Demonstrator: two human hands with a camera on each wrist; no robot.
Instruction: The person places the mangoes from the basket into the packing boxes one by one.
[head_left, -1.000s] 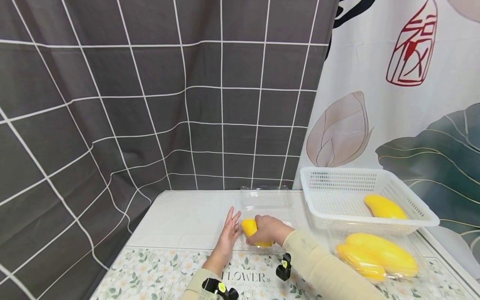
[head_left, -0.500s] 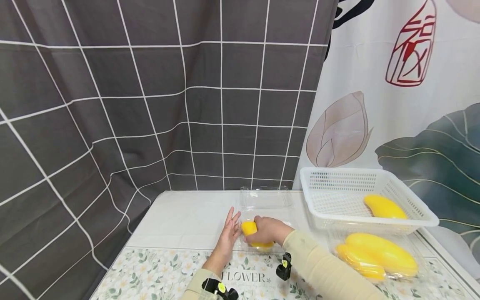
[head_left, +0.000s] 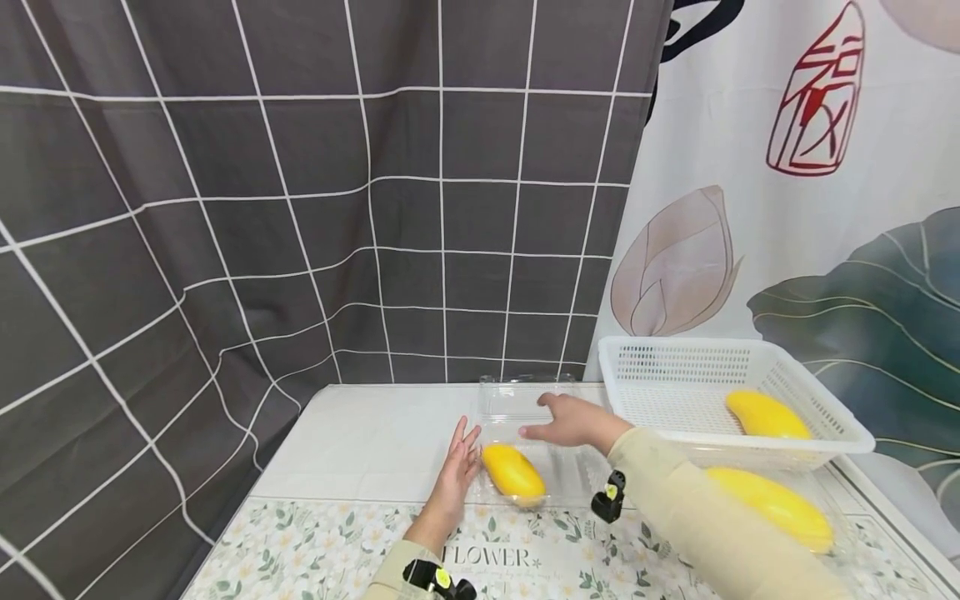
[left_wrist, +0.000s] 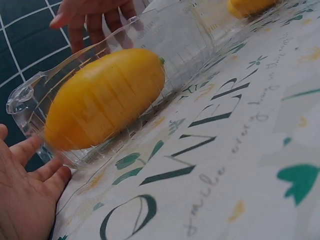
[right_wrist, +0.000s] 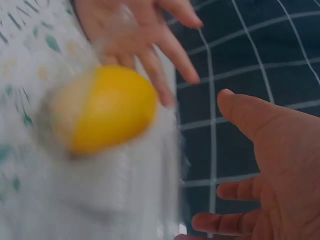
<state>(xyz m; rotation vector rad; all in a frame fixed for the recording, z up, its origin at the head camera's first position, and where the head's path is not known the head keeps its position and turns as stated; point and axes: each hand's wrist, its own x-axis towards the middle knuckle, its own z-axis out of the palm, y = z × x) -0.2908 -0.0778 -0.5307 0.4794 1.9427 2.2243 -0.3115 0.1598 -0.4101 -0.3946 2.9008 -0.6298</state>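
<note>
A yellow mango (head_left: 513,472) lies tilted in the left part of a clear plastic clamshell box (head_left: 572,479), whose lid (head_left: 517,400) is folded back toward the curtain. My left hand (head_left: 453,468) stands at the box's left side, fingers extended, fingertips right at its wall. Above the box's far part hovers my right hand (head_left: 573,422), its thumb and fingers apart and nothing between them. In the left wrist view the mango (left_wrist: 110,100) shows through the box wall, with a small green tip. The right wrist view shows the mango (right_wrist: 115,110) blurred beside my spread right hand (right_wrist: 280,165).
A white perforated basket (head_left: 675,392) at the right back holds one mango (head_left: 768,415). In front of it another clear box with mangoes (head_left: 780,504) is partly hidden by my right sleeve (head_left: 720,525). A dark grid curtain (head_left: 405,275) hangs behind the table.
My right hand has let go of the mango, leaving it in the box, and has risen up and to the right. My left hand has stayed in place.
</note>
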